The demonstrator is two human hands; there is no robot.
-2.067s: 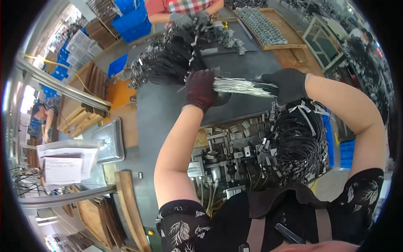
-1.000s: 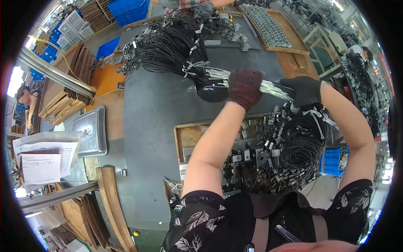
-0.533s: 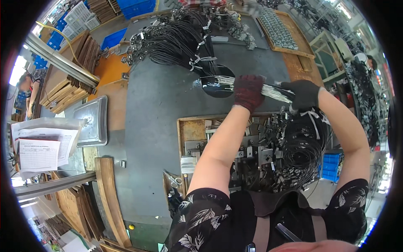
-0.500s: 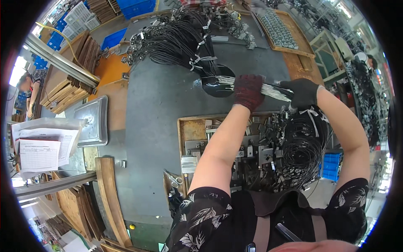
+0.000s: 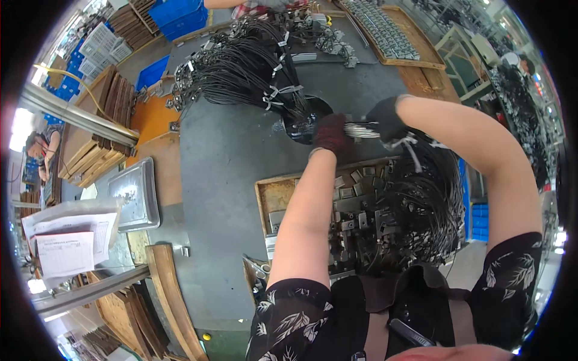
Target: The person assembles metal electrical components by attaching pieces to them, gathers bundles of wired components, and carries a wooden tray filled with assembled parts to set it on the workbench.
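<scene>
My left hand (image 5: 333, 133), in a dark red knit glove, is closed round a bundle of thin cables beside a round black dish (image 5: 298, 136) on the table. Between my hands shows the bundle's pale, silvery stretch (image 5: 361, 130). My right hand (image 5: 386, 119), in a dark grey glove, grips the same bundle farther right; its fingers are partly hidden. From there the black cables (image 5: 430, 180), tied with a white strip, hang in loops over a wooden tray (image 5: 260, 195) of metal parts.
A large tied bundle of black cables (image 5: 241, 66) lies at the far side. A tray of small metal pieces (image 5: 385, 30) is at the back right. Scissors (image 5: 260, 268) sit near my left arm. A metal tray (image 5: 135, 195) and papers (image 5: 66, 249) are at the left.
Both hands have moved left and closer together, my left hand now beside the dish. The hanging cables have been drawn along and spread over the tray. A co-worker's arm appears at the far edge.
</scene>
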